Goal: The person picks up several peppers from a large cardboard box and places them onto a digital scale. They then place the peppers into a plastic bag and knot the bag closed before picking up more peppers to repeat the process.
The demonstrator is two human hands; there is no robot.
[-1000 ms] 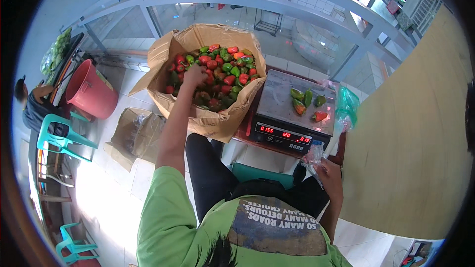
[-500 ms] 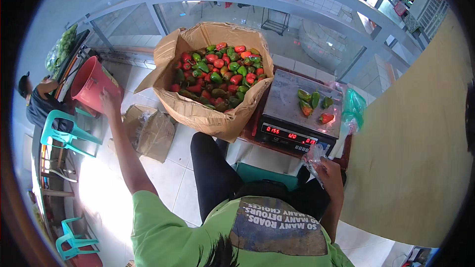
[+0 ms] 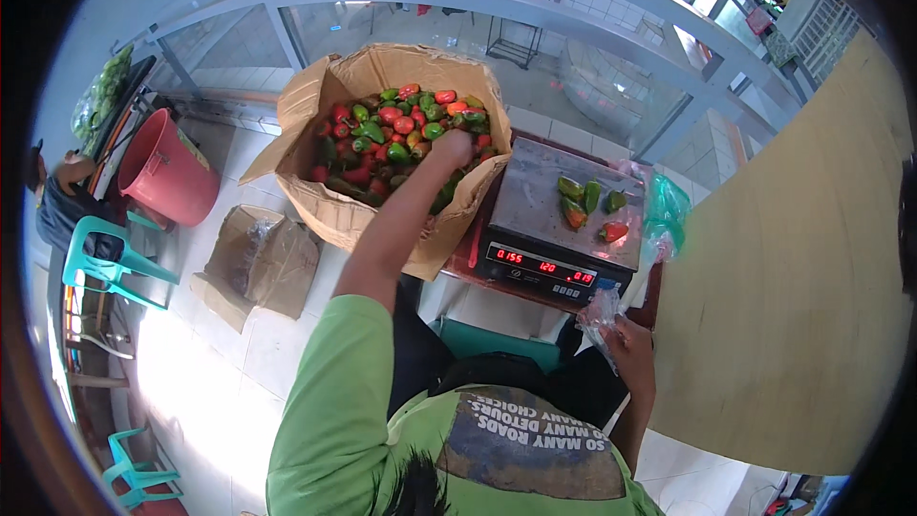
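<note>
My left hand (image 3: 456, 147) reaches into the right side of a large cardboard box (image 3: 320, 207) full of red and green peppers (image 3: 392, 118). Its fingers are down among the peppers and hidden. Low beside the digital scale (image 3: 531, 170), my right hand (image 3: 630, 344) is closed on a clear plastic bag (image 3: 600, 313), which bunches up above the fingers. Several peppers (image 3: 574, 214) lie on the scale's metal plate, mostly green, with a red one (image 3: 614, 231) near the right edge. Red digits glow on the scale's front.
Left of the big box stand a small open carton (image 3: 291, 263), a red bucket (image 3: 172, 172) and a teal chair (image 3: 110, 263), with a person (image 3: 72, 196) behind. A green plastic bag (image 3: 668, 201) sits right of the scale. A wooden panel (image 3: 764, 287) rises at the right; a railing (image 3: 478, 2) runs behind.
My left hand has swung right, from over by the red bucket into the box of peppers. The right hand keeps the plastic bag, and the peppers on the scale stay put.
</note>
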